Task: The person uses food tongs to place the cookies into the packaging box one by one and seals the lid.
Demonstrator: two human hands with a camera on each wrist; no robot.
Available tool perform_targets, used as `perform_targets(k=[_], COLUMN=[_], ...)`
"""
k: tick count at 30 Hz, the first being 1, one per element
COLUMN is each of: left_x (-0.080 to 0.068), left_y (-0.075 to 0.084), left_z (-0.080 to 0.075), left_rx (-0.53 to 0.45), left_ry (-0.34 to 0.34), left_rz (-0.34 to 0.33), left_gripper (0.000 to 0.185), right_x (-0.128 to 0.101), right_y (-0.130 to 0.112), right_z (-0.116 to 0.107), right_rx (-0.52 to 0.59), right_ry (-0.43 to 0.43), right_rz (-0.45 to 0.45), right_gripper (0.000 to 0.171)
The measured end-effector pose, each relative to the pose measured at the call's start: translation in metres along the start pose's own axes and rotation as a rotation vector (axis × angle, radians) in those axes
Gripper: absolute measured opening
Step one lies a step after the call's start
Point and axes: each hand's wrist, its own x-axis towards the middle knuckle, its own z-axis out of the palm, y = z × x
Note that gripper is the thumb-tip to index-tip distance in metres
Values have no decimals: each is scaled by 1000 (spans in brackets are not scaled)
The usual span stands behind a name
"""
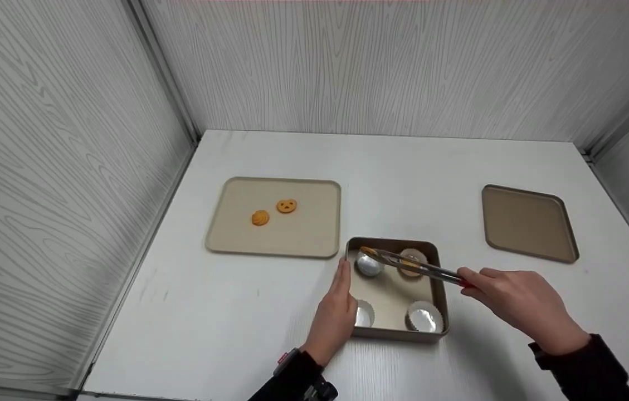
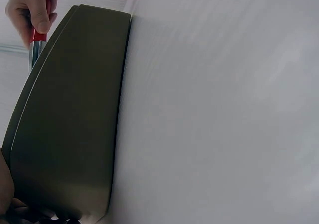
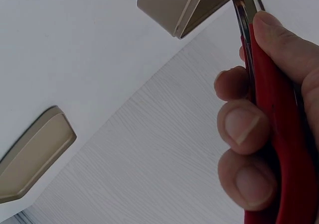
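Observation:
My right hand (image 1: 520, 301) grips a pair of tongs (image 1: 431, 271) by the red handles (image 3: 279, 134). The tongs reach left over a deep square baking pan (image 1: 389, 335). Their tips are above the back left foil cup (image 1: 370, 266); something orange-brown shows there, too small to identify. In the back right cup (image 1: 414, 255) lies something orange-brown, partly behind the tongs. The front left cup (image 1: 365, 314) and front right cup (image 1: 424, 317) show shiny insides. With fingers straight, my left hand (image 1: 333, 317) rests against the pan's left wall (image 2: 70, 109).
To the back left lies a flat beige tray (image 1: 308, 239) bearing a swirled cookie (image 1: 260, 218) and a pretzel-shaped cookie (image 1: 286, 206). A smaller brown tray (image 1: 528, 223) lies at the right. Pale wood-grain panels (image 1: 347, 67) enclose the white table (image 1: 208, 312) behind and at both sides.

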Motion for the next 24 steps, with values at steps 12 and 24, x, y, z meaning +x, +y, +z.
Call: perform_targets(k=[12, 24], left_x=[0, 0], left_y=[0, 0], left_z=[0, -1], left_rx=[-18, -10], left_ry=[-10, -16], left_rz=[-14, -21], left_gripper=[62, 62], right_x=[-2, -5], right_y=[0, 2], right_z=[5, 7], right_rx=[-47, -67], right_ry=[16, 31], right_rz=[0, -2], right_gripper=[51, 52])
